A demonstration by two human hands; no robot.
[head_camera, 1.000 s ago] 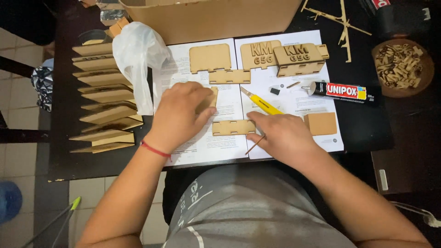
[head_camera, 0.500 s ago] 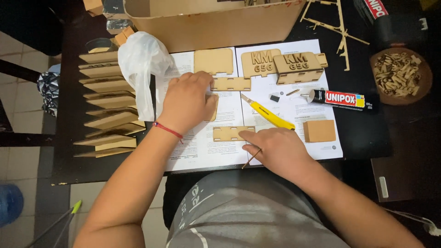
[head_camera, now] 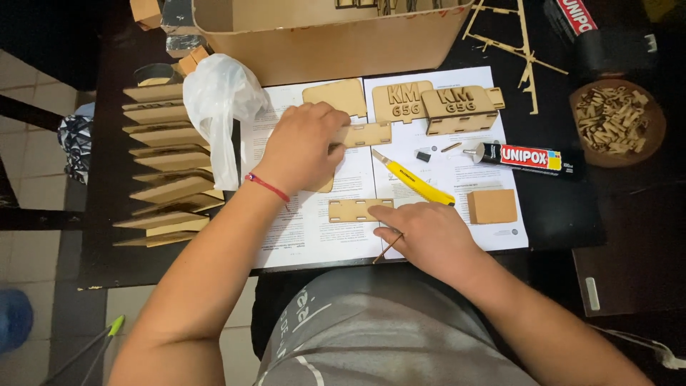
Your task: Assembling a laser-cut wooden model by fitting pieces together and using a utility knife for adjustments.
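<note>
My left hand [head_camera: 304, 149] lies on the white paper sheets [head_camera: 314, 236], its fingers gripping the left end of a slotted wooden strip [head_camera: 366, 134]; a rounded wooden piece [head_camera: 325, 184] shows under the palm. My right hand [head_camera: 421, 236] rests lower down, its forefinger touching the right end of a second slotted wooden strip [head_camera: 354, 210], and a thin wooden stick [head_camera: 389, 248] is held between its fingers. A yellow utility knife [head_camera: 413, 178] lies between the two hands.
Assembled wooden pieces with raised characters [head_camera: 436, 106] stand at the top of the paper. A glue tube [head_camera: 520, 155], a small wooden block [head_camera: 491, 206], a white plastic bag [head_camera: 218, 107], a row of flat wooden panels [head_camera: 168, 168], a bowl of wood bits [head_camera: 616, 121] and a cardboard box [head_camera: 336, 39] surround them.
My left hand has moved up the paper and taken hold of the upper slotted strip. My right hand stays by the lower strip with the stick.
</note>
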